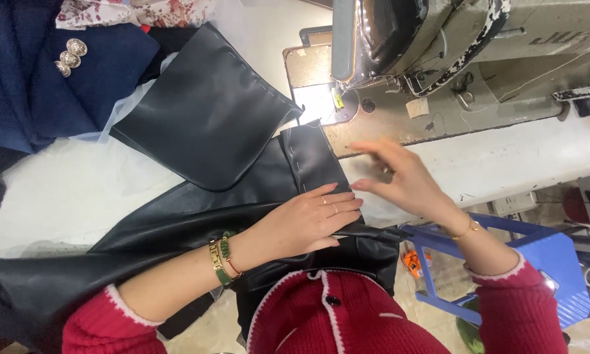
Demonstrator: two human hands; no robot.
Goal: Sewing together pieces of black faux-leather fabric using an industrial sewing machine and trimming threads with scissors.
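Note:
A black leather-like fabric piece [203, 124] lies across the white sewing table [65, 190], its stitched edge running toward the needle area of the sewing machine [439, 39]. My left hand [308, 219] rests flat on the fabric near its seam, fingers together, pressing it down. My right hand [400, 177] hovers just right of the fabric edge, over the table in front of the machine bed, fingers spread and blurred by motion, holding nothing. Both wrists wear bracelets and red knit sleeves.
A navy garment with metallic buttons [70, 56] lies at the back left, beside floral cloth [131, 12]. A blue plastic stool [537, 255] stands below the table at right. The lit needle plate [318, 101] sits behind the fabric.

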